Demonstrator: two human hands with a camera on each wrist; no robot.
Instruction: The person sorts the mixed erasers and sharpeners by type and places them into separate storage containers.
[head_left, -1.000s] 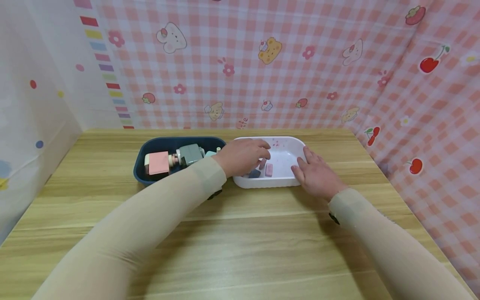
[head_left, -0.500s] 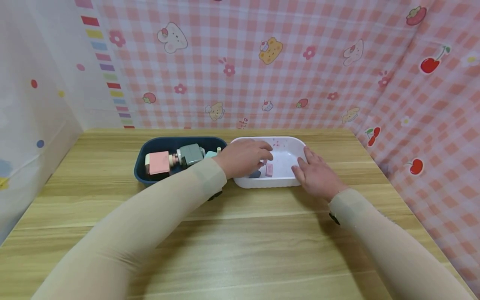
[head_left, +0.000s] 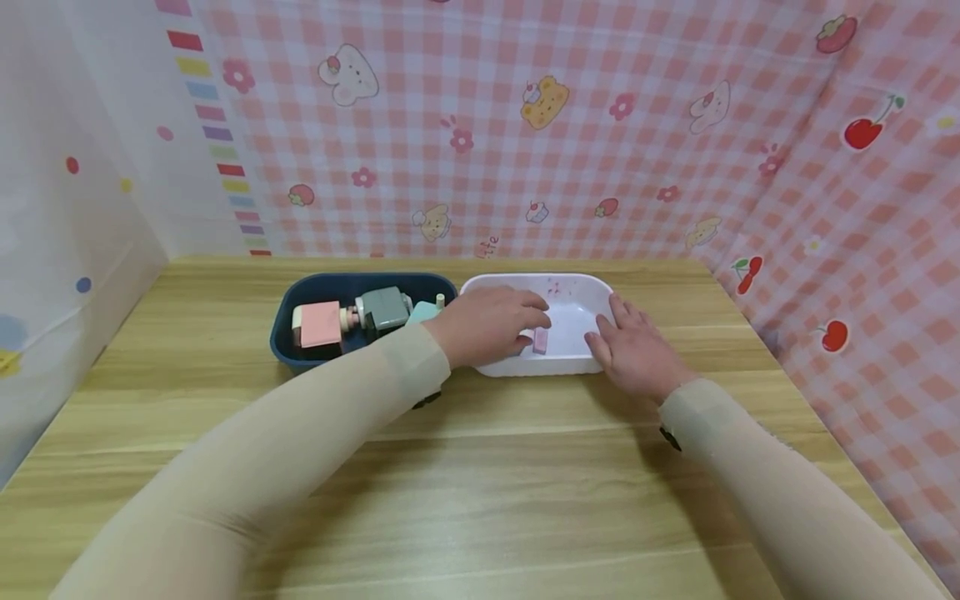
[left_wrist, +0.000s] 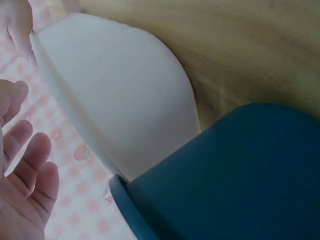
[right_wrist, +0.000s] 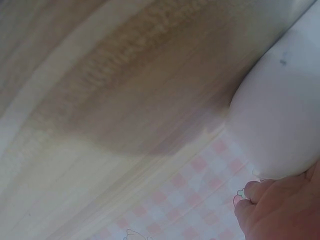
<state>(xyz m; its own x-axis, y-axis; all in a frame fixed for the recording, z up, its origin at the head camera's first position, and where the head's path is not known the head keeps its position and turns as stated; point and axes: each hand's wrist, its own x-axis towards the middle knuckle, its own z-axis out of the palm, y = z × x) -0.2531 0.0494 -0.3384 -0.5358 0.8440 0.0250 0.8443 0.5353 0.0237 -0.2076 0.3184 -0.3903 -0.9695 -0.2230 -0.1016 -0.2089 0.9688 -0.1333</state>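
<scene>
My left hand hovers over the left half of a white plastic tub, its fingers loosely bent and pointing right. In the left wrist view those fingers show above the tub's rim with nothing between them. Close by the fingertips, a small pink block lies on the tub's floor. The hand covers the other small pieces there. At the tub's right end, my right hand holds the rim, thumb over the inside and some fingers along the outside.
A dark blue tub stands just left of the white one, holding a pink block-shaped toy, a grey-green one and a mint piece. Both tubs sit near the back of the wooden table, before a checked cloth.
My left hand has shifted slightly right and down in the white tub, now covering the dark piece and one pink piece seen before. My right hand stays at the rim.
</scene>
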